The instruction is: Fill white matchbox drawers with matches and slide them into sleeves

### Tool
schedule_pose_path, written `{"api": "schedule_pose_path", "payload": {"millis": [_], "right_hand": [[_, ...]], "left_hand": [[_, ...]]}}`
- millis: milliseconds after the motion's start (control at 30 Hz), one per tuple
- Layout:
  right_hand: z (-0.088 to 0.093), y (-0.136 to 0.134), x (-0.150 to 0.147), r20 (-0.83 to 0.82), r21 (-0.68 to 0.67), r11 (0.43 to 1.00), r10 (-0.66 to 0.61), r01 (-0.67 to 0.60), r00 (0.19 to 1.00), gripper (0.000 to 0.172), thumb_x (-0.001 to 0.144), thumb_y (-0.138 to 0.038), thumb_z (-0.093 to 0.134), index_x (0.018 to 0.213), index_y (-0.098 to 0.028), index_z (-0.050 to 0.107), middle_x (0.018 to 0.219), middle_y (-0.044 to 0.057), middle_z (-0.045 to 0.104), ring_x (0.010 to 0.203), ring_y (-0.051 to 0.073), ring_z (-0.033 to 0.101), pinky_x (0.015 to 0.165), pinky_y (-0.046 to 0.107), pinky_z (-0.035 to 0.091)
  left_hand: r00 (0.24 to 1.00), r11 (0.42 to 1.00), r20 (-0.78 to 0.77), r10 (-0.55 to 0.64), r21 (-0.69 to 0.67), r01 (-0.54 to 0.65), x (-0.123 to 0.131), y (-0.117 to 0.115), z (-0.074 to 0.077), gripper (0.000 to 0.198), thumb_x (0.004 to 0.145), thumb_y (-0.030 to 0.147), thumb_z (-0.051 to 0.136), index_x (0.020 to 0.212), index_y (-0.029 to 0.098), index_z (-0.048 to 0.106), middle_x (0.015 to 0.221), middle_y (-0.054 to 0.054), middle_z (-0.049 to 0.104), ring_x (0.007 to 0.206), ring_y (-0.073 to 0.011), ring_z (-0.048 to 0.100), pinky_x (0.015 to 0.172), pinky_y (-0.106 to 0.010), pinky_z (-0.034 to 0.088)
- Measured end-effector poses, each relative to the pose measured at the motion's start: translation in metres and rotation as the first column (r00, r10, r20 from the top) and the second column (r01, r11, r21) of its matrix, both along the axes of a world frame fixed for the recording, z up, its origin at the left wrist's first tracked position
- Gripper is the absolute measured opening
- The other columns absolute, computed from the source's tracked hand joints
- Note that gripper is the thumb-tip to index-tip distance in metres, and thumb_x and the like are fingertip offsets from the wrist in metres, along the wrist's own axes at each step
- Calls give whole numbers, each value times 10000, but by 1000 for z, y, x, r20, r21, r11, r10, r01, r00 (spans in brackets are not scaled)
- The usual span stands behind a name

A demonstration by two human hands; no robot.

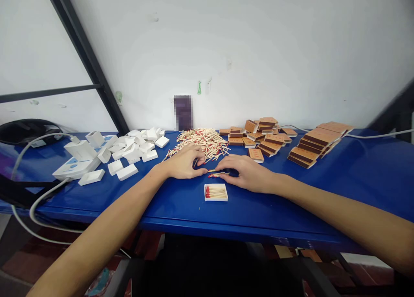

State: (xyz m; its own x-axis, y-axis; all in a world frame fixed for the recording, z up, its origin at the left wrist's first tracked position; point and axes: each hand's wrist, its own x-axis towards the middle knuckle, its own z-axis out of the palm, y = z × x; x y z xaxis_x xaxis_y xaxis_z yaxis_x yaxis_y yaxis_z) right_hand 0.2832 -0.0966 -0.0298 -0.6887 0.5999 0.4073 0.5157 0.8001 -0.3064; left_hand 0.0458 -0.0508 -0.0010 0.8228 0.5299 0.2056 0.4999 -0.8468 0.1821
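Note:
Several loose red-headed matches [213, 175] lie between my two hands on the blue table. My right hand [247, 172] has its thumb and fingertips closed around the tail ends of these matches. At their head side is my left hand [185, 162], its fingers curved and its thumb stretched apart from them, the thumb tip close to or touching a match. A small white matchbox tray [216, 199] sits just in front of the hands, with a layer of matches in it, heads to the left. Behind the left hand spreads a large heap of matches [207, 141].
White empty matchbox trays [127, 152] are piled at the left, by a white power strip [76, 165] with chargers and cables. Brown matchbox sleeves [271, 137] stand in piles at the right, one stack [320, 141] leaning. A dark blurred object [183, 112] rests against the wall.

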Motion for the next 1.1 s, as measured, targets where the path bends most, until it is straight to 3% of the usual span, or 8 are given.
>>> {"api": "schedule_pose_path", "payload": {"millis": [233,367,633,1100], "right_hand": [[0,1,0,2,-1,1000,19,-19,1000,228,962,-302,530,1068,-209,710,1018,73,716,945,197,645,861,362,510],[-1,0,1,12,-4,1000,21,-21,1000,249,965,-301,520,1096,-222,716,1059,79,707,983,208,630,894,391,505],[-1,-1,2,42,-1,999,41,-41,998,299,990,-317,479,1174,-252,705,1119,84,672,1023,215,607,914,407,495],[0,-2,0,12,10,1000,16,-16,1000,257,969,-304,521,1058,-201,739,1049,95,657,985,211,616,874,371,523]], "left_hand": [[999,999,46,4,37,-6,0,5,-6,358,885,527,576,786,183,558,888,-37,563,905,-210,490,848,-356,371],[998,997,55,28,72,-32,0,5,-5,322,952,482,474,917,195,615,925,-46,588,936,-215,494,862,-360,375],[996,984,-14,84,158,-81,1,8,-6,287,944,409,493,833,179,623,889,-51,597,899,-218,503,825,-361,366],[993,988,-60,106,121,-98,2,-1,3,95,766,232,583,696,182,622,826,-39,629,858,-217,532,822,-369,384]]}}
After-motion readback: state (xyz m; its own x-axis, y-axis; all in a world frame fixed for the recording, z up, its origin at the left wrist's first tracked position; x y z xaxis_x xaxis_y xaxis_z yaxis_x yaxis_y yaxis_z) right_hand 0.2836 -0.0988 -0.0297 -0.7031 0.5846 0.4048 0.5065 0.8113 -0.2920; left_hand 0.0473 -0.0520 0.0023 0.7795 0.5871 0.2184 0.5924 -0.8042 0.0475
